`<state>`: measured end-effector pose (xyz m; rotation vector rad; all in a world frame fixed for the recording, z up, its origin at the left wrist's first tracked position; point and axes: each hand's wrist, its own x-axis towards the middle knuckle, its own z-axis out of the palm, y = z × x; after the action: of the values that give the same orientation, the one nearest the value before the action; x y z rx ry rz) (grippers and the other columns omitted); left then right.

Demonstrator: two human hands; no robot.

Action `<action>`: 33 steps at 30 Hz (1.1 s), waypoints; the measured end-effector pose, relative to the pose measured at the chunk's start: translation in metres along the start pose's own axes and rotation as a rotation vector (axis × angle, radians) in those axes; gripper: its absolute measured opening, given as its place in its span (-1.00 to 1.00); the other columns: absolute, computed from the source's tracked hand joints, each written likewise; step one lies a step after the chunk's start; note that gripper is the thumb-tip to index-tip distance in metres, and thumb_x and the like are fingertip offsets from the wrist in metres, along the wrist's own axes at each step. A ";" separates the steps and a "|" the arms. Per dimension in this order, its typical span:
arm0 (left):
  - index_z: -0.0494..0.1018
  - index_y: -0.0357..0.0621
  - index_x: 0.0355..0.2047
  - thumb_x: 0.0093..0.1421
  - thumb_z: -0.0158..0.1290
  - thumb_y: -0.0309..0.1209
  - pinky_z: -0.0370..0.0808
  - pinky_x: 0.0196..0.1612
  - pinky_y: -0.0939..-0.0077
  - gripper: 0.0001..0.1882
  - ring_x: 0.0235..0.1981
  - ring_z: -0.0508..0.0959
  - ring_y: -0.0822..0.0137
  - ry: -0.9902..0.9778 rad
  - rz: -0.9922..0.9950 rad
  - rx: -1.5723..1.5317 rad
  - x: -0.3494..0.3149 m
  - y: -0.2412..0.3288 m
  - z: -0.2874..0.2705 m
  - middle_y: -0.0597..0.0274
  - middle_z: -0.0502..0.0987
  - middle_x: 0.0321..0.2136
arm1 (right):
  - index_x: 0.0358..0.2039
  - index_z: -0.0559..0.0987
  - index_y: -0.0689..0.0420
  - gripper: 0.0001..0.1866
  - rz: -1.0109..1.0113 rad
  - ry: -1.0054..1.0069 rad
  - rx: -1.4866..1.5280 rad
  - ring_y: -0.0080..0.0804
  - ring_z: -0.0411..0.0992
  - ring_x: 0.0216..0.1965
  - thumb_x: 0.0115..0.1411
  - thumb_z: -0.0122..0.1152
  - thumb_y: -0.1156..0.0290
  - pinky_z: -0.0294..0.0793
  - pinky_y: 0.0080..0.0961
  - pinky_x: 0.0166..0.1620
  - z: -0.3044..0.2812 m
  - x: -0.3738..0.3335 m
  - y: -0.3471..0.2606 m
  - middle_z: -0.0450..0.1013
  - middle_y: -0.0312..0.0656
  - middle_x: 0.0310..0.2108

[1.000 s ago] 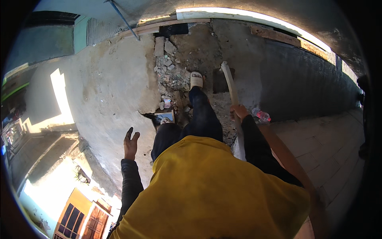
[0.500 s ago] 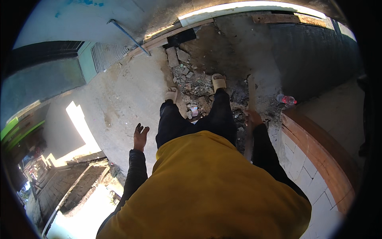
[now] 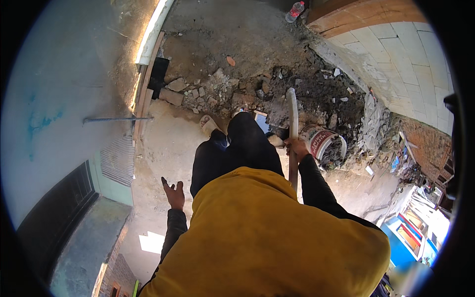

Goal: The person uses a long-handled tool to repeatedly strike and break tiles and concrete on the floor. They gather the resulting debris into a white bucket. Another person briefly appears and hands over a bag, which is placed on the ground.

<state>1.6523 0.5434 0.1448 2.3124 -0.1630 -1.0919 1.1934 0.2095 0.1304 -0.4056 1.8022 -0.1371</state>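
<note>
My right hand (image 3: pixel 297 148) is wrapped round a long pale pole (image 3: pixel 293 111), which looks like wood. The pole's far end reaches over the dark rubble, and its near end passes behind my yellow top. Just right of that hand a white and red bucket (image 3: pixel 320 137) lies tilted, with dark debris in its mouth. My left hand (image 3: pixel 174 194) hangs out to the left with its fingers apart, holding nothing, above the concrete floor (image 3: pixel 156 183).
Broken bricks and soil (image 3: pixel 213 94) lie ahead of my feet. A steel bar (image 3: pixel 116 119) sticks out at left. A plastic bottle (image 3: pixel 295 11) lies far ahead beside a block wall (image 3: pixel 391 54). One sandal (image 3: pixel 208 125) shows on the floor.
My body and view have turned to the right, so the block wall and bottle now sit farther up. The bucket has come into view. The pole is still in my right hand.
</note>
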 end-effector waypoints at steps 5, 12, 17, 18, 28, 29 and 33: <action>0.05 -0.32 0.45 0.22 0.18 -0.28 0.22 0.39 0.05 -0.12 0.36 0.24 -0.27 -0.051 0.232 0.230 0.020 0.046 0.007 -0.23 0.19 0.40 | -0.16 0.45 0.13 -0.76 -0.062 0.067 0.079 -0.44 0.38 -0.65 0.19 0.27 0.43 0.50 -0.37 -0.60 0.019 -0.032 0.074 0.38 -0.26 -0.53; 0.26 -0.35 0.31 0.14 0.34 -0.12 0.10 0.46 0.00 -0.14 0.43 0.13 -0.21 -0.771 0.912 0.520 -0.041 0.120 0.149 -0.20 0.31 0.32 | -0.07 0.38 0.14 -0.61 -0.253 0.046 0.263 -0.52 0.40 -0.68 0.13 0.33 0.50 0.47 -0.49 -0.65 0.023 -0.069 0.029 0.43 -0.25 -0.52; 0.14 -0.32 0.38 -0.02 0.47 0.07 0.28 0.37 0.25 0.14 0.30 0.39 -0.02 -1.468 0.501 0.178 -0.096 0.121 0.247 -0.15 0.39 0.24 | -0.10 0.36 0.18 -0.66 -0.759 0.093 0.440 -0.52 0.40 -0.68 0.15 0.26 0.54 0.42 -0.53 -0.62 0.027 -0.070 -0.066 0.43 -0.23 -0.52; 0.10 -0.34 0.38 -0.06 0.49 0.11 0.30 0.34 0.29 0.22 0.27 0.42 0.00 -1.533 0.358 0.090 -0.089 0.129 0.266 -0.15 0.40 0.22 | -0.10 0.35 0.19 -0.66 -0.895 0.059 0.511 -0.49 0.40 -0.68 0.14 0.23 0.56 0.45 -0.50 -0.61 0.030 -0.063 -0.089 0.43 -0.21 -0.51; 0.50 -0.33 -0.15 -0.01 0.40 0.07 0.63 -0.22 0.19 -0.30 -0.35 0.72 0.04 -0.643 0.649 0.366 0.305 0.115 0.465 -0.12 0.68 -0.35 | -0.34 0.48 0.26 -0.79 -0.914 0.313 0.623 -0.46 0.37 -0.67 0.23 0.27 0.37 0.46 -0.44 -0.57 0.239 0.243 -0.171 0.40 -0.22 -0.61; 0.51 -0.31 -0.13 0.00 0.39 0.08 0.62 -0.19 0.18 -0.30 -0.33 0.72 0.00 -0.678 0.509 0.337 0.317 0.063 0.439 -0.14 0.68 -0.32 | -0.35 0.52 0.32 -0.78 -0.597 0.264 0.604 -0.47 0.42 -0.72 0.19 0.31 0.40 0.48 -0.47 -0.63 0.279 0.285 -0.137 0.43 -0.20 -0.65; 0.51 -0.32 -0.10 0.01 0.36 0.06 0.63 -0.12 0.17 -0.31 -0.24 0.72 -0.07 -0.720 0.158 0.501 0.324 -0.072 0.388 -0.19 0.69 -0.23 | -0.21 0.48 0.28 -0.69 -0.250 0.094 0.449 -0.38 0.45 -0.66 0.20 0.36 0.34 0.53 -0.35 -0.54 0.324 0.407 -0.033 0.43 -0.19 -0.56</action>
<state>1.5690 0.3212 -0.3067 2.1292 -0.9683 -1.9177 1.4213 0.0774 -0.3198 -0.3025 1.7429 -0.7314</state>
